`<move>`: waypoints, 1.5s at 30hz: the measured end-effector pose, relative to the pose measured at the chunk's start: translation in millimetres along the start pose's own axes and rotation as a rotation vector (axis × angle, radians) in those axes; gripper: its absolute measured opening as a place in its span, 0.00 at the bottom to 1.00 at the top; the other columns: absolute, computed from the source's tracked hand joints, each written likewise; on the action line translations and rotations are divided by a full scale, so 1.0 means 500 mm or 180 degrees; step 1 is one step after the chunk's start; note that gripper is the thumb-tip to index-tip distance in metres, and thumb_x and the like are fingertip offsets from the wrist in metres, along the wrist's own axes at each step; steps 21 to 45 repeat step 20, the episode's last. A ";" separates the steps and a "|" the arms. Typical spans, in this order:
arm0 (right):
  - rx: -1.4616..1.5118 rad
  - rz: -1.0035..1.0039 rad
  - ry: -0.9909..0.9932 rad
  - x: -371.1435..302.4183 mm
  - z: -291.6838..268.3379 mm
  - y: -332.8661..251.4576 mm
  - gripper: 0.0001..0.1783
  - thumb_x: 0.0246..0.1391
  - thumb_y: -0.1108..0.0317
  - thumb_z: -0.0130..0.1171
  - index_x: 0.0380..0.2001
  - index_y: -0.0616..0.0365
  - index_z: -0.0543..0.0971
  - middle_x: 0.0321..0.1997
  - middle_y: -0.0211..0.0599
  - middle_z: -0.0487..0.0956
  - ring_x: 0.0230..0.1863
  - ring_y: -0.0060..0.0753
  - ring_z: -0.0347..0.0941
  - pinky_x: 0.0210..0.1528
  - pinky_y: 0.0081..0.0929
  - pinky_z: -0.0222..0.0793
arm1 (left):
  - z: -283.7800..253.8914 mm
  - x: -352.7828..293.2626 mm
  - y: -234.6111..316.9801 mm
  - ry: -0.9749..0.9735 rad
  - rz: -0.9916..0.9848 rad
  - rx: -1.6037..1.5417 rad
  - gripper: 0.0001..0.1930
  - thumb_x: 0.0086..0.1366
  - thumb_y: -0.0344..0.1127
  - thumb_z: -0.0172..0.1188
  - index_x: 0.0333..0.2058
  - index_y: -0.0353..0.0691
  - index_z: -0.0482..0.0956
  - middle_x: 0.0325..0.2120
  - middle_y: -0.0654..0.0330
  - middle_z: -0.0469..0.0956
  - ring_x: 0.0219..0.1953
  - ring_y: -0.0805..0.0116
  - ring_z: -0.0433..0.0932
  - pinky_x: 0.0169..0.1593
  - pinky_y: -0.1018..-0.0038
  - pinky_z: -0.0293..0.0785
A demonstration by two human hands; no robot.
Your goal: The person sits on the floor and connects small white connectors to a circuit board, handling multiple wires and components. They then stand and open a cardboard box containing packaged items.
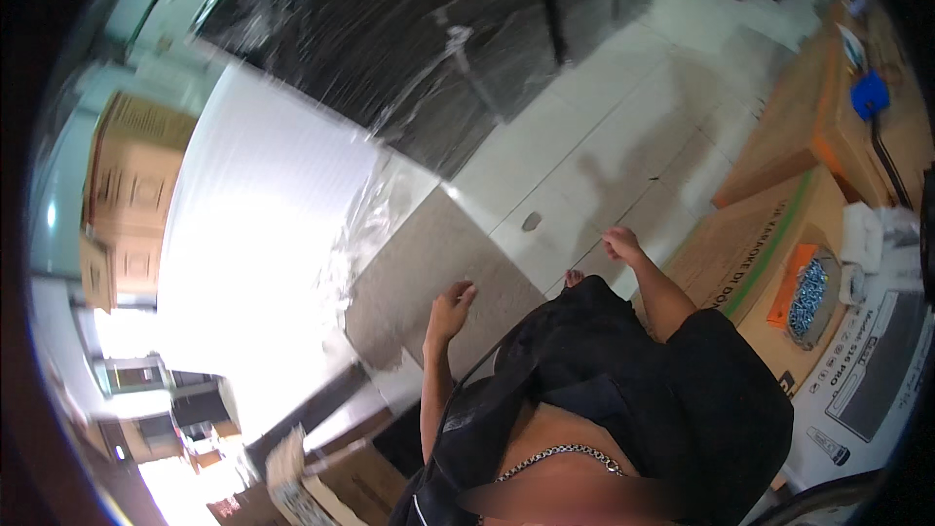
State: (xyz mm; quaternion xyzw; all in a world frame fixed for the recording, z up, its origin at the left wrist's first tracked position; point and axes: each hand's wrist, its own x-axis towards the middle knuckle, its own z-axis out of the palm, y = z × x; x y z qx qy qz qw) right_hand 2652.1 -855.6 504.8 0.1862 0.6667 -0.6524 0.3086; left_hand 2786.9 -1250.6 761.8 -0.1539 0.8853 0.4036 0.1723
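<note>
My left hand [451, 312] hangs in the air above a flat brown-grey sheet [404, 278] on the floor. Its fingers are loosely bent and apart, and nothing shows in them. My right hand [619, 245] is curled into a fist over the pale tiles, left of a long cardboard box [735, 244]. Nothing sticks out of that fist. Ahead of both hands stands a large dark piece [409, 39] wrapped in clear plastic film. A broad white padded sheet or panel [263, 166], very bright, is beside it on the left, with crumpled clear film [375, 219] along its edge.
At right, cardboard boxes hold a blue tape measure [870, 94] and an orange packet [794, 282] next to a blue-patterned bundle [810, 297]. A white printed box [862, 390] is at lower right. Stacked cartons [136, 175] stand at far left; an opened carton [355, 482] sits at lower left.
</note>
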 end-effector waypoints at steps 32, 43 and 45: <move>0.0423 0.1475 0.1844 0.074 -0.385 -0.215 0.10 0.60 0.63 0.58 0.38 0.58 0.79 0.32 0.39 0.80 0.29 0.36 0.77 0.33 0.37 0.77 | 0.238 1.347 0.110 -0.3161 -0.0880 -0.0031 0.15 0.70 0.41 0.47 0.42 0.38 0.78 0.35 0.57 0.79 0.38 0.58 0.79 0.38 0.51 0.74; 0.0423 0.1475 0.1844 0.074 -0.385 -0.215 0.10 0.60 0.63 0.58 0.38 0.58 0.79 0.32 0.39 0.80 0.29 0.36 0.77 0.33 0.37 0.77 | 0.238 1.347 0.110 -0.3161 -0.0880 -0.0031 0.15 0.70 0.41 0.47 0.42 0.38 0.78 0.35 0.57 0.79 0.38 0.58 0.79 0.38 0.51 0.74; 0.0423 0.1475 0.1844 0.074 -0.385 -0.215 0.10 0.60 0.63 0.58 0.38 0.58 0.79 0.32 0.39 0.80 0.29 0.36 0.77 0.33 0.37 0.77 | 0.238 1.347 0.110 -0.3161 -0.0880 -0.0031 0.15 0.70 0.41 0.47 0.42 0.38 0.78 0.35 0.57 0.79 0.38 0.58 0.79 0.38 0.51 0.74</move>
